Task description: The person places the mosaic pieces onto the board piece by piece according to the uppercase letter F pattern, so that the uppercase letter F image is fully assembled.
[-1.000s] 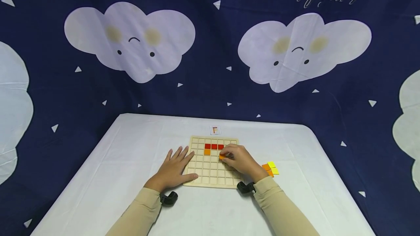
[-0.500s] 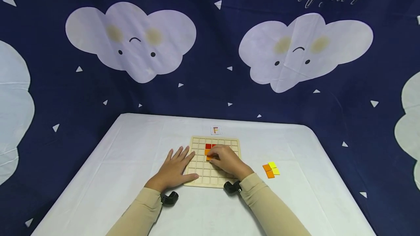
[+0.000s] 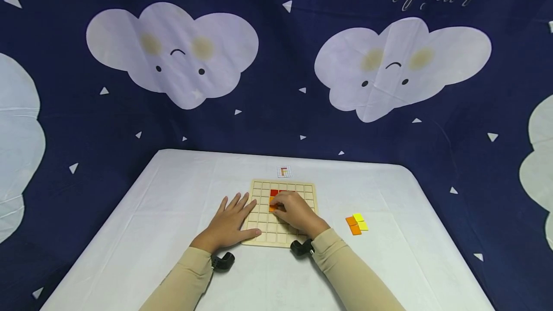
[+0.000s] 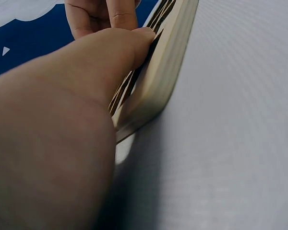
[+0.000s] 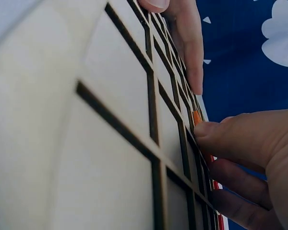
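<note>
A square wooden grid board point(image 3: 276, 243) lies on the white table. My left hand point(image 3: 226, 224) rests spread flat across its left edge, the thumb near the front corner. With curled fingers, my right hand point(image 3: 298, 212) holds an orange square tile point(image 3: 272, 209) at a cell just below another orange tile point(image 3: 271, 200). In the right wrist view the thumb is on the orange tile point(image 5: 197, 117), close against the board. Above runs a row of red tiles point(image 3: 274, 192), partly covered by the right hand.
Orange tiles point(image 3: 355, 229) and yellow tiles point(image 3: 362, 225) lie in a small cluster right of the board. Behind the board is a small pattern card point(image 3: 284, 172). A dark blue cloth point(image 3: 276, 128) with clouds hangs beyond the table.
My right hand has moved left over the board with the orange tile, bringing it to the cell under the other orange tile. The left hand has stayed put.
</note>
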`<control>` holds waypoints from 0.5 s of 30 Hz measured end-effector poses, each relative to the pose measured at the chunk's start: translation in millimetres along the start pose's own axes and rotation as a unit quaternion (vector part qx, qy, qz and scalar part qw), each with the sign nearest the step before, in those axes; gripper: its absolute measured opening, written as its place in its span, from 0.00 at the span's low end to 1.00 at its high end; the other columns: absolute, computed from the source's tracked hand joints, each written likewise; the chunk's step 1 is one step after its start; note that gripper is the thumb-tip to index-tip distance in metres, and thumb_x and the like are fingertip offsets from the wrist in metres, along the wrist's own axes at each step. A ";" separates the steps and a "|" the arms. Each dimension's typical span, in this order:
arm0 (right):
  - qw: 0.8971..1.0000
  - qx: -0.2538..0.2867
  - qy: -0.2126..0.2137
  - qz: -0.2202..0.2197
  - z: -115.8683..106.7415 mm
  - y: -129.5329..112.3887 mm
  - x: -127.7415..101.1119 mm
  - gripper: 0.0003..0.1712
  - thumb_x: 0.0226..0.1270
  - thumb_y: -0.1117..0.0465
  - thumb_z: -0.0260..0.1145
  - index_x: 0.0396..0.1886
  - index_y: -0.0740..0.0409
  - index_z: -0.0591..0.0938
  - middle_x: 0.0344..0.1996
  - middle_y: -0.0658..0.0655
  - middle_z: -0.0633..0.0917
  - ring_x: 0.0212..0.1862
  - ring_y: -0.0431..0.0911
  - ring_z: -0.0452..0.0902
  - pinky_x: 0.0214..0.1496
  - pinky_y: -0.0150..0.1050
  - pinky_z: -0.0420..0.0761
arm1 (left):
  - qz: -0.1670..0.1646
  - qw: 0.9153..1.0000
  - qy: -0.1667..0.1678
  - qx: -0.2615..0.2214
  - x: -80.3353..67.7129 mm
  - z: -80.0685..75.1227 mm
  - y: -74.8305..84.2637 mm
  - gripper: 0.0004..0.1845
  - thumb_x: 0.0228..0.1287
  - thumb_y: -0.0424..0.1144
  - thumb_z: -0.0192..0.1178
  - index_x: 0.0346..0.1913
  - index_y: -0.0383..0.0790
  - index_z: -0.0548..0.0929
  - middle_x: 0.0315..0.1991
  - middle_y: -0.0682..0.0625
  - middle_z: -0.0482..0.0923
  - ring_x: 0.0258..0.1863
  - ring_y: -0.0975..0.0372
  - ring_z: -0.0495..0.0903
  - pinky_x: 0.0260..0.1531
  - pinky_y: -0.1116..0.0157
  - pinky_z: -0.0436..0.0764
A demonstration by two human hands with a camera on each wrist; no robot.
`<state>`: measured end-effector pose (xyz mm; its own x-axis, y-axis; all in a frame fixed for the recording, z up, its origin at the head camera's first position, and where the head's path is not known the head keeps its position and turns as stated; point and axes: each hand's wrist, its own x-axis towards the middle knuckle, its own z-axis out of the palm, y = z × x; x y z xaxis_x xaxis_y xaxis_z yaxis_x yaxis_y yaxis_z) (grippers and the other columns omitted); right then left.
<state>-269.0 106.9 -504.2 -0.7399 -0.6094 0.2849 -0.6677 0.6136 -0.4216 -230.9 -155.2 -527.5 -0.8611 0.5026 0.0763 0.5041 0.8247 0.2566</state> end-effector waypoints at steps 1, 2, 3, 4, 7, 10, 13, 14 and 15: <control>1.000 0.000 -0.001 0.002 0.1 -0.3 -0.1 0.12 0.69 0.64 0.77 0.51 0.57 0.90 0.48 0.52 0.88 0.52 0.46 0.83 0.60 0.46 0.80 | 0.002 1.000 0.003 -0.001 0.1 -0.3 0.3 0.52 0.68 0.76 0.52 0.84 0.45 0.63 0.84 0.41 0.51 0.82 0.44 0.46 0.75 0.36 0.41; 1.000 0.000 -0.002 0.005 0.1 -0.6 -0.1 0.12 0.69 0.64 0.77 0.51 0.57 0.90 0.48 0.52 0.88 0.52 0.46 0.83 0.60 0.46 0.80 | 0.002 1.000 0.005 -0.002 0.0 -0.7 0.6 0.52 0.68 0.76 0.53 0.83 0.45 0.63 0.83 0.41 0.51 0.82 0.43 0.46 0.75 0.36 0.41; 1.000 0.000 -0.004 0.010 0.0 -1.0 -0.3 0.13 0.69 0.63 0.77 0.51 0.57 0.90 0.48 0.51 0.88 0.53 0.46 0.82 0.60 0.46 0.80 | 0.003 1.000 0.006 -0.002 0.1 -0.9 0.8 0.52 0.68 0.76 0.53 0.83 0.45 0.63 0.83 0.41 0.52 0.82 0.43 0.46 0.75 0.36 0.41; 1.000 0.000 -0.006 0.014 -0.1 -1.3 -0.6 0.13 0.69 0.63 0.77 0.51 0.57 0.90 0.49 0.51 0.88 0.53 0.46 0.82 0.60 0.45 0.80 | 0.002 1.000 0.004 -0.003 0.1 -1.1 1.0 0.52 0.68 0.76 0.53 0.83 0.45 0.63 0.84 0.41 0.51 0.82 0.44 0.46 0.75 0.36 0.41; 1.000 0.006 -0.007 0.024 -0.7 -2.0 -2.2 0.13 0.70 0.62 0.77 0.52 0.57 0.90 0.50 0.51 0.88 0.55 0.47 0.82 0.61 0.46 0.80 | -0.002 1.000 -0.004 -0.002 0.5 -0.6 0.8 0.52 0.68 0.77 0.51 0.84 0.46 0.61 0.84 0.42 0.49 0.82 0.45 0.44 0.76 0.37 0.39; 0.999 0.021 0.002 0.030 -1.9 -1.7 -5.7 0.13 0.69 0.63 0.77 0.52 0.57 0.90 0.51 0.52 0.88 0.56 0.48 0.82 0.62 0.47 0.80 | -0.004 1.000 -0.010 -0.002 0.9 0.7 0.2 0.53 0.68 0.78 0.49 0.85 0.47 0.60 0.84 0.43 0.48 0.83 0.46 0.42 0.76 0.38 0.36; 0.999 0.035 0.015 0.032 -3.7 -0.4 -10.6 0.12 0.69 0.64 0.77 0.50 0.56 0.90 0.50 0.52 0.88 0.56 0.48 0.82 0.61 0.47 0.80 | -0.001 1.000 -0.004 -0.006 0.4 0.3 0.4 0.53 0.68 0.78 0.50 0.84 0.46 0.61 0.84 0.42 0.49 0.82 0.45 0.43 0.76 0.38 0.37; 0.999 0.037 0.020 0.032 -4.6 0.3 -12.8 0.11 0.69 0.64 0.77 0.49 0.56 0.90 0.50 0.51 0.88 0.55 0.48 0.82 0.61 0.47 0.80 | 0.000 1.000 -0.002 -0.006 0.2 -0.3 0.5 0.53 0.68 0.78 0.50 0.84 0.46 0.61 0.84 0.42 0.49 0.82 0.45 0.44 0.76 0.37 0.37; 0.998 0.038 0.025 0.031 -5.4 1.1 -15.1 0.11 0.69 0.64 0.77 0.49 0.56 0.90 0.49 0.51 0.88 0.55 0.47 0.82 0.61 0.47 0.80 | 0.000 1.000 0.000 -0.006 0.2 -0.7 0.5 0.53 0.68 0.78 0.51 0.84 0.45 0.62 0.84 0.41 0.50 0.82 0.44 0.45 0.76 0.37 0.38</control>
<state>-259.1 119.5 -504.3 -0.7843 -0.5441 0.2980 -0.6133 0.6079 -0.5042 -230.8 -154.9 -526.7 -0.8607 0.5033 0.0765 0.5039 0.8210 0.2683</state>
